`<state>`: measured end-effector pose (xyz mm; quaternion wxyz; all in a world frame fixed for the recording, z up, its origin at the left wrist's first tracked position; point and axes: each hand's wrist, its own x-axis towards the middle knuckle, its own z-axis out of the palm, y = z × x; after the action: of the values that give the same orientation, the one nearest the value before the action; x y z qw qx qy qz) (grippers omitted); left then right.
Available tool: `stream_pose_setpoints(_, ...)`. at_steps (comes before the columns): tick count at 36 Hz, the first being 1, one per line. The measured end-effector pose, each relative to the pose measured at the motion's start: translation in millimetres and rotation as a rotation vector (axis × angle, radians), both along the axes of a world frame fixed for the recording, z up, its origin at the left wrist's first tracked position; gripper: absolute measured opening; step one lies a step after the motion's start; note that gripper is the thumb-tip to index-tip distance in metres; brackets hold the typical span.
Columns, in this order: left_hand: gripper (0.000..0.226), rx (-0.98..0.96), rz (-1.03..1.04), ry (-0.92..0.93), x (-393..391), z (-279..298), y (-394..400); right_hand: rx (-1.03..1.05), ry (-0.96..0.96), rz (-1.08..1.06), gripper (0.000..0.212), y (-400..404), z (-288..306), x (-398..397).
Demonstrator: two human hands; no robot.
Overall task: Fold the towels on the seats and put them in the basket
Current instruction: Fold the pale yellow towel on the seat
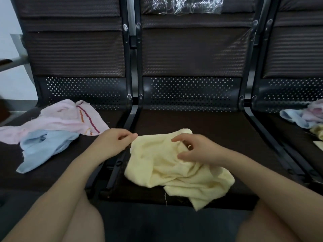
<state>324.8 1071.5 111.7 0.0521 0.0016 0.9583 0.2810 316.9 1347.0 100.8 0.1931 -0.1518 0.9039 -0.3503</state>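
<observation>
A crumpled yellow towel lies on the middle seat. The left hand pinches its far-left corner in a narrow grip; the right hand rests on its far part, fingers curled into the cloth. A pink towel and a blue towel lie rumpled on the left seat, and more towels are heaped on the right seat.

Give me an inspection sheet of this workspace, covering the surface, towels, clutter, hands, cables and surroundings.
Surface: row of dark seats.
Job's things: yellow towel crumpled on the middle seat; pink towel and blue towel unfolded on the left seat; small towel pile on the right seat; basket not seen.
Clutter: clear plastic on the middle backrest.
Hands: left hand pinches the yellow towel's edge; right hand grips its top.
Cables: nothing seen.
Surroundings: pale wall at left.
</observation>
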Motion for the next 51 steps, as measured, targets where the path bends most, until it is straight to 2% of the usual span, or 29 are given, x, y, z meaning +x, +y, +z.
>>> stream_pose_setpoints(2, 0.025, -0.137, 0.002, -0.048, -9.0, -11.6, -2.2, 0.088, 0.027, 0.039, 0.057, -5.8, -6.5, -2.6)
stream_pose_setpoints(4, 0.037, -0.142, 0.019, -0.06, -19.2, -22.4, -2.0, 0.076, 0.056, 0.018, 0.059, -9.3, -11.6, -8.8)
stream_pose_setpoints(7, 0.053, -0.087, 0.055, -0.058, -32.3, -34.9, 3.8, 0.014, 0.144, -0.097, 0.05, -8.7, -18.2, -20.3)
stream_pose_setpoints(11, 0.067, -0.141, 0.077, -0.111, -43.4, -50.5, 15.7, -0.005, 0.251, -0.311, 0.047, 1.1, -32.2, -40.2)
stream_pose_setpoints(14, 0.074, -0.241, 0.074, -0.162, -43.3, -59.7, 28.1, -0.009, 0.104, -0.408, 0.061, 9.9, -42.8, -55.7)
stream_pose_setpoints(17, 0.073, -0.28, 0.096, -0.145, -42.3, -65.5, 34.8, -0.058, -0.152, -0.417, 0.068, 12.0, -46.0, -59.2)
stream_pose_setpoints(21, 0.066, -0.232, 0.128, -0.093, -44.7, -66.3, 33.2, -0.174, -0.214, -0.382, 0.054, 11.7, -40.7, -55.4)
stream_pose_setpoints(27, 0.045, -0.073, 0.067, -0.031, -41.6, -68.2, 35.1, -0.428, -0.157, -0.433, 0.034, 13.3, -32.9, -51.2)
stream_pose_setpoints(30, 0.043, 0.003, 0.107, -0.038, -42.0, -67.6, 35.5, -0.633, -0.118, -0.467, 0.03, 16.5, -21.7, -50.0)
stream_pose_setpoints(33, 0.045, 0.149, 0.175, -0.028, -42.9, -63.7, 36.9, -0.701, -0.078, -0.44, 0.029, 21.8, -13.7, -49.8)
stream_pose_setpoints(37, 0.046, 0.259, 0.222, 0.022, -41.7, -55.5, 37.7, -0.58, 0.024, -0.394, 0.03, 29.7, -9.3, -47.3)
stream_pose_setpoints(42, 0.042, 0.244, 0.254, 0.124, -41.3, -53.5, 31.3, -0.148, 0.185, -0.217, 0.035, 47.1, -5.6, -42.6)
stream_pose_setpoints(44, 0.042, 0.266, 0.291, 0.148, -41.5, -52.4, 25.8, -0.063, 0.129, -0.181, 0.032, 54.6, -3.7, -42.4)
stream_pose_setpoints(48, 0.036, 0.33, 0.36, 0.152, -38.3, -49.1, 17.3, 0.042, -0.102, -0.136, 0.029, 65.3, -9.5, -41.9)
stream_pose_setpoints(51, 0.037, 0.364, 0.371, 0.151, -31.2, -47.0, 18.9, 0.041, -0.238, -0.085, 0.03, 66.9, -18.5, -38.5)
